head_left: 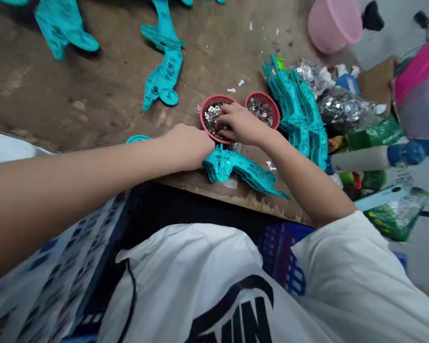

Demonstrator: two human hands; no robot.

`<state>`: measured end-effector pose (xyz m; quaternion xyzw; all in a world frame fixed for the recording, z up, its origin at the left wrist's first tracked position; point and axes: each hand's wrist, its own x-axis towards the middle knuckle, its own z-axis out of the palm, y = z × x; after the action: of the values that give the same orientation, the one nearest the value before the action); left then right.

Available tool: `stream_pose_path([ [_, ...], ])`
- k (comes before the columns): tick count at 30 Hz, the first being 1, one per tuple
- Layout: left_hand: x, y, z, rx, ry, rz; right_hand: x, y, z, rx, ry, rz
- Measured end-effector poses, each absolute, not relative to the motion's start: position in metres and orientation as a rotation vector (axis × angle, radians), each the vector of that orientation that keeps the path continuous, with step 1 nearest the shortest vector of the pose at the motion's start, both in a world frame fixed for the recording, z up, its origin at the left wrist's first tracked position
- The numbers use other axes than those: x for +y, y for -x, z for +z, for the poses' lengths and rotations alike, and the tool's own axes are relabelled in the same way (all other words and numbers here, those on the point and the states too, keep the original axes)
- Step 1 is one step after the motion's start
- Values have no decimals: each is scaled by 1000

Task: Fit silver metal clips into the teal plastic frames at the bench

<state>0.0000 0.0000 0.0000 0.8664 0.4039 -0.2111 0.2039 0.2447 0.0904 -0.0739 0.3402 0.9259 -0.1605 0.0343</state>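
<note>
The left hand (194,146) grasps a teal part (248,169); at the part's 11 o'clock, the right hand (243,125) dips among metal pieces (210,116) in a red basket (202,114), grip cannot be told

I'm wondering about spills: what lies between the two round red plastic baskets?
In the head view, the bare right hand crosses that gap, hiding what's beneath; beyond it, a narrow strip of brown tabletop shows.
</note>
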Motion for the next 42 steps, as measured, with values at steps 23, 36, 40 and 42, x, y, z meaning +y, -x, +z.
stream_pose_path([
  [23,3,4,-13,1125,-2472,-547,23,-282,-38,2500,-1898,-2113],
  [36,7,8,-19,1242,-2406,-726,-47,-321,-33,2531,-1975,-2102],
  [40,10,7,-20,1291,-2399,-752,-48,-326,-43,2913,-1792,-1574],
  [42,11,7,-21,1318,-2380,-754,-49,-325,-44,2962,-1718,-1359],
])
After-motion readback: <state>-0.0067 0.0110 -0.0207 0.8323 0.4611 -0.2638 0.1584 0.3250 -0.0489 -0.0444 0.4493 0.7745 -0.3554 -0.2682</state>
